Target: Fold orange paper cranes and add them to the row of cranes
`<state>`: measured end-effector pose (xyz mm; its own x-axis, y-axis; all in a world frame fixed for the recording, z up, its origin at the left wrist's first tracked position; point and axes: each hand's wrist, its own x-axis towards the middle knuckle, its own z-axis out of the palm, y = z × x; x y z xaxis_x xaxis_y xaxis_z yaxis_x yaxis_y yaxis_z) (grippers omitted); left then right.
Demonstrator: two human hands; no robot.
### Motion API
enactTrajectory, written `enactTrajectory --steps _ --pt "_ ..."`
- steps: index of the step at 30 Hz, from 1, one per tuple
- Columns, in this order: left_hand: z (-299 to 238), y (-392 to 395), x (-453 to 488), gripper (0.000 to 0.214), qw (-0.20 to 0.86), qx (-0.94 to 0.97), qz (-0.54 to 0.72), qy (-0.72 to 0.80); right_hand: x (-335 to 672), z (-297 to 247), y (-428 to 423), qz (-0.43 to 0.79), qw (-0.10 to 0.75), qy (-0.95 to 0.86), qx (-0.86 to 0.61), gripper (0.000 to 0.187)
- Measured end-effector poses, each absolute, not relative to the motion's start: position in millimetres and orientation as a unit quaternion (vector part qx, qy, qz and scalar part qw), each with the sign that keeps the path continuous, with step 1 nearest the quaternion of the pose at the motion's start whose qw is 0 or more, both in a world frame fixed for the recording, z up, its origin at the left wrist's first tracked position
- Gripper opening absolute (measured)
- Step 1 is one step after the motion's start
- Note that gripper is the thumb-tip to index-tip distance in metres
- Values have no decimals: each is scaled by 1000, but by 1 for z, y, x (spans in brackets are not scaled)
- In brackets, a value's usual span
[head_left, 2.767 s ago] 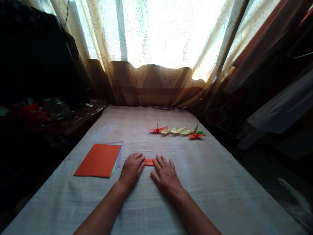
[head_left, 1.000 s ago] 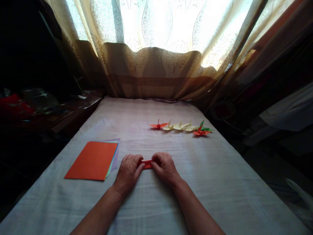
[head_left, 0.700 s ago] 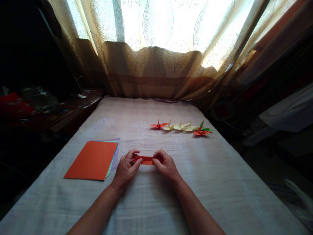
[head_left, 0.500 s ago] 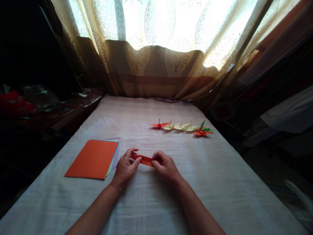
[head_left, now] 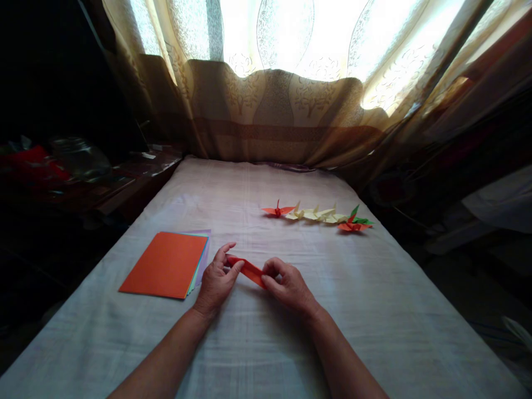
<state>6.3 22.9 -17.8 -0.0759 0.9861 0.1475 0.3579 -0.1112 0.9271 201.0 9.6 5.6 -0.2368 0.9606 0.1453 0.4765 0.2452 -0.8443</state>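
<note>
A narrow folded strip of orange paper (head_left: 251,271) is stretched between my two hands, just over the pale cloth. My left hand (head_left: 218,277) pinches its left end between thumb and fingers, with a fingertip lifted off. On the other end, the thumb and curled fingers of my right hand (head_left: 286,282) are closed. The strip slants down toward the right; its ends are partly hidden by my fingers. Left of my hands lies a stack of coloured paper sheets (head_left: 166,265), orange on top, with green, blue and purple edges showing.
Farther back on the right stands a row of folded paper cranes: a red one (head_left: 278,210), several cream ones (head_left: 316,214), an orange one (head_left: 353,225) and a green one (head_left: 362,220). A glass jar (head_left: 78,159) lies on the dark side surface. Behind hangs a patterned curtain (head_left: 274,105).
The orange strip has tilted, its left end now higher than its right. My view has shifted slightly, so the stack and cranes sit a little farther right in the picture.
</note>
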Motion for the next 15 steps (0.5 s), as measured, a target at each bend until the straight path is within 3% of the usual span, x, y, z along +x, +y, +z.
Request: enactTrajectory --steps 4,9,15 --pt "-18 23 5 59 359 585 472 553 197 2 10 355 381 -683 -512 2" --pt "-18 20 5 67 331 642 463 514 191 -8 13 364 473 -588 -546 13" --pt "-15 16 6 29 274 750 411 440 187 -7 12 348 485 -585 -550 15"
